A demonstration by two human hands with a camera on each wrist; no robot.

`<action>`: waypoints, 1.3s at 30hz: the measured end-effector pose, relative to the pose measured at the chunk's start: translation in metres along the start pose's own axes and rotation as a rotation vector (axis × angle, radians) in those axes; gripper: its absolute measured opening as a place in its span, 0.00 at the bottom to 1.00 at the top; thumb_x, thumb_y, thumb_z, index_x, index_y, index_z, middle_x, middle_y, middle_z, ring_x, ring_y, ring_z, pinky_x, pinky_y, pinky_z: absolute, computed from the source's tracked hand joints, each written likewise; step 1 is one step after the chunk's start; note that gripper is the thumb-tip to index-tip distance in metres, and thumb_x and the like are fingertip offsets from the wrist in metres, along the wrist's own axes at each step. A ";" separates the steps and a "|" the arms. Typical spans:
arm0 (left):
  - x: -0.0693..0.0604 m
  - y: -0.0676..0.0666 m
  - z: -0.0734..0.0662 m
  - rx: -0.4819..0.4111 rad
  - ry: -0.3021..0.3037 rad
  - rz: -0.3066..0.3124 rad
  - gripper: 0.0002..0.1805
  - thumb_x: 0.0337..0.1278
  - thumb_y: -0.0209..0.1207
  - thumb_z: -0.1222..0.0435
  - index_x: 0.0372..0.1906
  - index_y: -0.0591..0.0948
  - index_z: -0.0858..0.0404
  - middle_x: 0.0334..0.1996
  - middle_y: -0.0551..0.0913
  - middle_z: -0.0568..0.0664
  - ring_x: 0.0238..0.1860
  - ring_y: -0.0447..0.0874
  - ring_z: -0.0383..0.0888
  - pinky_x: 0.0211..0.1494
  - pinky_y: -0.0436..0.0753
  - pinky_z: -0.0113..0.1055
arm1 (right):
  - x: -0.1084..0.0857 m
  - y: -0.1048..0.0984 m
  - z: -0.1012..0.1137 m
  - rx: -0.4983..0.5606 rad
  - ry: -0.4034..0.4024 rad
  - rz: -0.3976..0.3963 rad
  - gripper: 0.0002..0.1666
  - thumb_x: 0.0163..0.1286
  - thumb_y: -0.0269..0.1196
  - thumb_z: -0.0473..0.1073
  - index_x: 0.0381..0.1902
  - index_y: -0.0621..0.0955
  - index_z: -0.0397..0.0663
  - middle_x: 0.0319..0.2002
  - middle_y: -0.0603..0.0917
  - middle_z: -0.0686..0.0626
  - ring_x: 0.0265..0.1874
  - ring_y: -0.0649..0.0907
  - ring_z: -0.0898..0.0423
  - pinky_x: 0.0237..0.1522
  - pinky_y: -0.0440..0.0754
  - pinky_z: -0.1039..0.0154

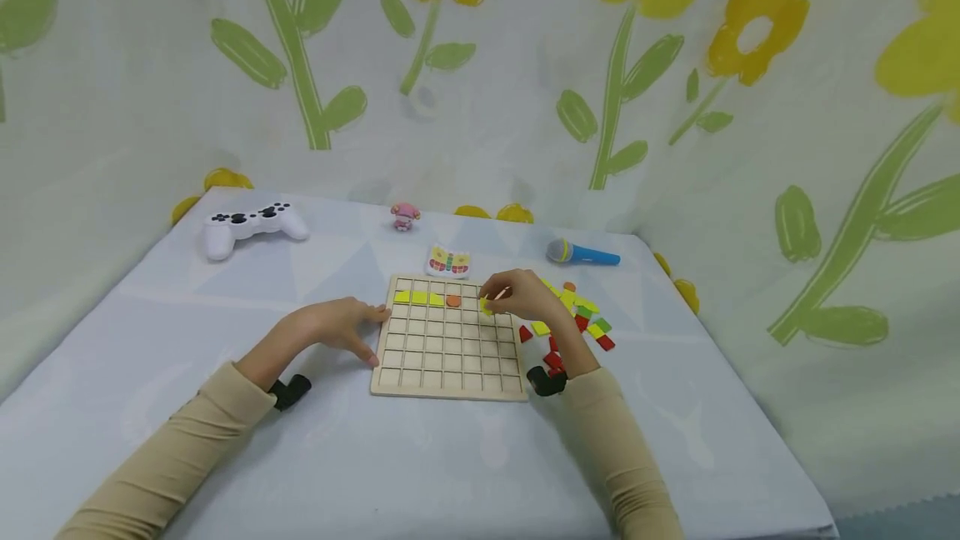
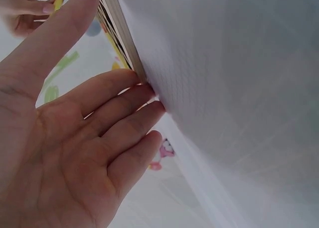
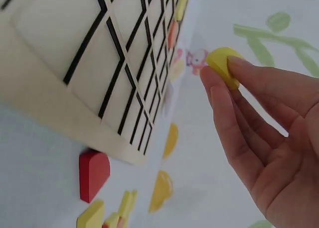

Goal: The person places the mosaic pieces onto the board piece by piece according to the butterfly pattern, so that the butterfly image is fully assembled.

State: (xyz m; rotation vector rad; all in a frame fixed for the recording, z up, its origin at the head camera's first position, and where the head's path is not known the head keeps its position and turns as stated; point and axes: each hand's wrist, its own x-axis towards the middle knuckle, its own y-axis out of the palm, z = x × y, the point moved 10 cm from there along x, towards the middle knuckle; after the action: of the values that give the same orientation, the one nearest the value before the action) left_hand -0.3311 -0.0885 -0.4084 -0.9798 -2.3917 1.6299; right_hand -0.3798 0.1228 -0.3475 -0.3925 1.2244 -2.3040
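A square wooden grid board [image 1: 432,394] lies on the table. In its far row sit several flat pieces: yellow ones [image 1: 419,298] at the left and an orange round one [image 1: 453,301] to their right. My left hand [image 1: 341,325] touches the board's left edge, its fingers extended with the tips against the side and the thumb nearer me. Between thumb and fingertips, my right hand [image 1: 528,297] pinches a small yellow piece [image 3: 217,60]. It holds this piece above the far right part of the grid. The fingers partly hide its outline.
Red, yellow, green and orange loose pieces [image 1: 582,323] are scattered right of the board. Beyond it lies a patterned card [image 1: 448,262]. Farther back are a white game controller [image 1: 253,225], a pink figurine [image 1: 405,216] and a blue toy microphone [image 1: 592,255]. Flowered cloth [image 1: 480,123] hangs behind.
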 end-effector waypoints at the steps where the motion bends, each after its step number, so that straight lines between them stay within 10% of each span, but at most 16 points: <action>1: 0.000 0.000 0.000 -0.002 -0.001 0.001 0.49 0.44 0.71 0.47 0.70 0.66 0.65 0.71 0.62 0.58 0.70 0.57 0.63 0.68 0.60 0.57 | 0.004 0.001 0.000 -0.002 0.005 0.007 0.08 0.64 0.66 0.37 0.42 0.85 0.44 0.35 0.86 0.49 0.35 0.85 0.54 0.37 0.83 0.62; 17: 0.000 -0.001 -0.004 0.018 0.012 0.003 0.49 0.44 0.71 0.48 0.70 0.66 0.66 0.70 0.63 0.59 0.69 0.57 0.64 0.68 0.60 0.57 | 0.039 0.016 -0.021 0.018 0.135 0.040 0.06 0.64 0.67 0.36 0.38 0.84 0.41 0.33 0.87 0.46 0.31 0.86 0.50 0.35 0.83 0.61; 39: 0.001 0.000 -0.004 0.011 0.010 0.000 0.49 0.45 0.71 0.48 0.70 0.66 0.67 0.70 0.63 0.60 0.69 0.57 0.64 0.68 0.60 0.57 | 0.035 0.020 -0.033 -0.083 0.145 0.004 0.08 0.60 0.70 0.37 0.39 0.89 0.46 0.36 0.88 0.50 0.39 0.84 0.53 0.41 0.82 0.63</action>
State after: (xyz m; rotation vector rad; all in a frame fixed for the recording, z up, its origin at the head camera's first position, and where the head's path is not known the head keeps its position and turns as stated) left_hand -0.3299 -0.0851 -0.4073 -0.9844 -2.3738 1.6320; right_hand -0.4192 0.1168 -0.3814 -0.2553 1.3926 -2.3180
